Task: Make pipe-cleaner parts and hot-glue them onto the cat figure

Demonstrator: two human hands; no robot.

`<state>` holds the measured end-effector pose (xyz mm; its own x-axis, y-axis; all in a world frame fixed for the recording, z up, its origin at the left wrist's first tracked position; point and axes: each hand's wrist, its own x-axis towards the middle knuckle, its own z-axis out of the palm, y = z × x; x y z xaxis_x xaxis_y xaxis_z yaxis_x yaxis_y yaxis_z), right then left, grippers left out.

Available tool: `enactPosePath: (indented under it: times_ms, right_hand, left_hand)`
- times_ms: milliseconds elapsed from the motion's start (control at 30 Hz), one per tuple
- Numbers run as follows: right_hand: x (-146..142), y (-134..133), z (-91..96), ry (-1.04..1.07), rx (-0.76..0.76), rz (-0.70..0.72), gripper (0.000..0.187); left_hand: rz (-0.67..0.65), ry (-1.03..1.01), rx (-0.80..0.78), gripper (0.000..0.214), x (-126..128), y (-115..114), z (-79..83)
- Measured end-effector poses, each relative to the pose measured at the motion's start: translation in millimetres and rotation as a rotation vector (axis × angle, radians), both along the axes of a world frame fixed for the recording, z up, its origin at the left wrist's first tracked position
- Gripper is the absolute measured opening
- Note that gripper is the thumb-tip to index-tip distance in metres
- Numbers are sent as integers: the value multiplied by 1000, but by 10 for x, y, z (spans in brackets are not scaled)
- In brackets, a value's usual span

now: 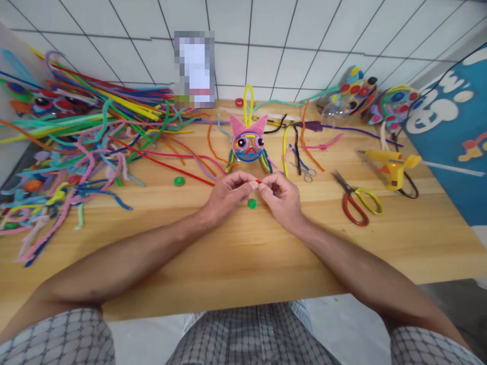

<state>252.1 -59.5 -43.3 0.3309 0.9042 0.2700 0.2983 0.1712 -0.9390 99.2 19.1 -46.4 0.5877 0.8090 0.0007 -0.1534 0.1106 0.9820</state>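
A short bit of red fuzzy wire [258, 181] sits right in front of the pink-eared doll [248, 146], on the side toward the person, pinched between both hands. From where I stand, the left hand [234, 190] and right hand [280, 195] nearly meet, thumbs and forefingers clamped on it from either side. A green cap [252, 204] lies on the bench [228, 263] just below the fingertips, in line with the doll; another green cap [179, 181] is off to the doll's left. The doll itself has a yellow loop [248, 105] rising above its ears, and a red cap [239, 102] lies behind it. Farther left of the doll spreads a big tangle of colored fuzzy wires [110, 119]. To its right, near it, are small scissors [303, 170]; beyond those come larger scissors [349, 190] with one red and one yellow handle, then a yellow glue gun [395, 167]. Behind and well right of the doll stand two decorated figures [397, 104] near the tiled wall [274, 30].
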Motion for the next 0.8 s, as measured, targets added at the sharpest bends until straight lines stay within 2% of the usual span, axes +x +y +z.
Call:
enactPosePath:
  times_ms: [400,633,700,800]
  right_hand:
    - [16,6,-70,-8,20,-17,14]
    - [11,24,-108,22,7,-14,19]
    - [-8,55,-92,60,9,-16,21]
    - [1,115,8,97,11,-31,26]
  left_hand:
    - [-23,2,-37,34,6,3,56]
    - [-17,-39,-80,38,39,2,43]
    - [18,-80,-81,41,53,28,85]
    - [71,-135,-39,40,54,127,246]
